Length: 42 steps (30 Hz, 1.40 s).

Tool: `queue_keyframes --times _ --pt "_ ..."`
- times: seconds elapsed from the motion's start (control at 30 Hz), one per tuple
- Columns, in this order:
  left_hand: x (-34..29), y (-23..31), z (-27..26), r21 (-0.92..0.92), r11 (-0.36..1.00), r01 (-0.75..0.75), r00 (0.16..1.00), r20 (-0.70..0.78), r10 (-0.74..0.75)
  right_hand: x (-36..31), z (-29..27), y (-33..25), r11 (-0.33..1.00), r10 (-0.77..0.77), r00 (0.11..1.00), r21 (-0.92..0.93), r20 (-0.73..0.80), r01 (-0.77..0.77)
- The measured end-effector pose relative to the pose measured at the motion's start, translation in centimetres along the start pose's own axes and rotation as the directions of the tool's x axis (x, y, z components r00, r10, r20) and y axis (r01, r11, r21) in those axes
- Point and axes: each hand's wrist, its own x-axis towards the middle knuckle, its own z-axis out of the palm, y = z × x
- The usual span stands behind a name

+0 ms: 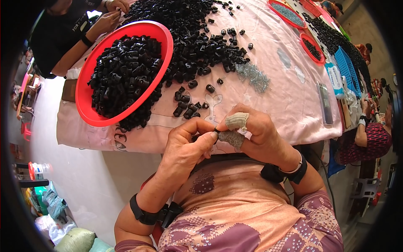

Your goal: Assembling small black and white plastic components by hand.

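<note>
The fingers [205, 142] of the left hand [180, 146] are pinched on a small black part [217, 130], held at the near edge of the worktop [268, 46], in front of the person's body. The right hand [263, 131] meets it from the other side; cloth covers [237, 121] sit on its digits, and whether these grip anything cannot be told, the contact being hidden. Risk noted: the part is small and mostly enclosed, so a loose pinch, or feel dulled by the cloth, could let it slip; at this edge it could drop to the lap or floor. Pose: both forearms rise from the lower side and converge, wrists turned inward, fingertips touching or nearly so. Just beyond lie loose black pieces [187, 104]; to their left stands a red basin [168, 46] filled with similar pieces. Farther out are a patch of small, clear-looking pieces [253, 77] and a broad black heap [184, 46]. At the far left, a co-worker's hand [110, 21] is beside the heap.
</note>
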Motion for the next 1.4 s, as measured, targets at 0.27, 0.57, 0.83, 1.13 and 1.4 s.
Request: queue_keyframes --times 0.27,0.57,0.83,1.13,1.4 --pt "0.0 0.3 -0.1 -0.115 0.993 0.039 0.999 -0.002 -0.039 0.1 0.2 -0.4 0.998 0.007 1.000 0.061 0.025 -0.009" --pt "0.0 0.1 -0.2 -0.184 0.981 0.057 0.998 -0.003 -0.059 0.2 0.7 0.2 0.954 -0.118 0.992 -0.271 0.046 0.126" --pt "0.0 0.0 0.2 -0.066 0.998 0.014 1.000 -0.018 -0.015 0.0 0.8 0.4 0.816 -0.202 0.969 -0.523 0.140 0.246" --pt "-0.3 0.4 0.8 0.054 0.998 -0.021 0.999 -0.037 0.023 -0.4 0.9 1.2 0.825 -0.152 0.986 -0.542 0.063 0.161" --pt "0.0 -0.5 0.1 0.115 0.993 -0.040 0.999 -0.006 0.041 -0.4 0.8 0.6 0.809 -0.159 0.981 -0.554 0.115 0.196"
